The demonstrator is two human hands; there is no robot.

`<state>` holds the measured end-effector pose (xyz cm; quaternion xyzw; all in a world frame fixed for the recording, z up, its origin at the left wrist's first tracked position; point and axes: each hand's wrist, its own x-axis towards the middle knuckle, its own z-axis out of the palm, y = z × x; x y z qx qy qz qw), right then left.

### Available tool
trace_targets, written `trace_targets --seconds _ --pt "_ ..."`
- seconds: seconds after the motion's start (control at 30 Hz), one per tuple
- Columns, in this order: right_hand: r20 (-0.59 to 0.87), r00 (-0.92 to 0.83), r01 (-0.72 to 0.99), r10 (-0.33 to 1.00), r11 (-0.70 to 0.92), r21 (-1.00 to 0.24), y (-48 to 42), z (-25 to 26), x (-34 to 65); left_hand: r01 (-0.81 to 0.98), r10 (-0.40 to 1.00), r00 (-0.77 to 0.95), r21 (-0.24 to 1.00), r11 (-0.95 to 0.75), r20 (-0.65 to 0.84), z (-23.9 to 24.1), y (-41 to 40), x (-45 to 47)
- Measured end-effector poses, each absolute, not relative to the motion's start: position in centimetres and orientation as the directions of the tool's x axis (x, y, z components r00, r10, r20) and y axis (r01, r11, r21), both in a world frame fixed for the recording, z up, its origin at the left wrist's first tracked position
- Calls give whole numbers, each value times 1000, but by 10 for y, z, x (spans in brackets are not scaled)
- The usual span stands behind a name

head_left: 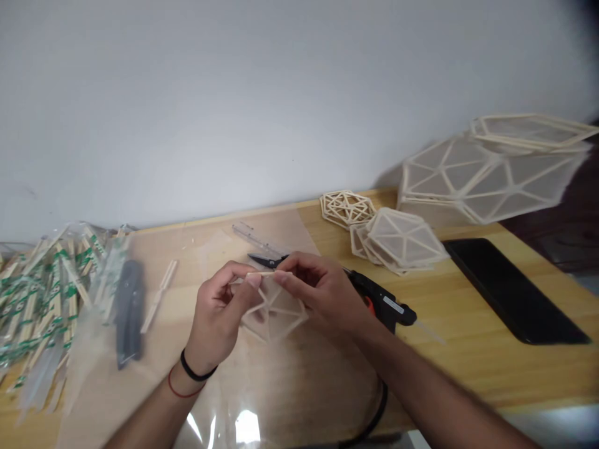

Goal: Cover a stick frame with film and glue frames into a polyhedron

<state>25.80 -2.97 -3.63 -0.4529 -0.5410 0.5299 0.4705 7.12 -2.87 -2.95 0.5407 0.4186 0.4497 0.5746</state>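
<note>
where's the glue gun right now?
In the head view the black glue gun lies on the wooden table, just right of the right hand and partly hidden behind it, in front of the small stack of stick-frame panels.

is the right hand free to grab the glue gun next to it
Probably not at once: the right hand and left hand both pinch a stick frame. The glue gun lies unobstructed just beside it.
</note>
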Motion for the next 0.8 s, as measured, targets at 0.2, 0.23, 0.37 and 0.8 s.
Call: trace_targets --seconds 0.2,0.23,0.37,0.8 --pt "41 -146 -50 988 34 -998 -29 -35 260 -63 972 230 998 -29 43 -32 -25 68" --pt "39 -150 -59 988 31 -998 -29 -34 260 -56 973 225 997 -44 55 -32 -25 67" --pt "6 -164 -84 986 -8 -996 -30 -34 260 -54 972 230 998 -40 51 -35 -23 65" --pt "-1 -179 -132 984 -25 -991 -29 -38 263 75 952 276 985 -155 129 -39 -24 65"
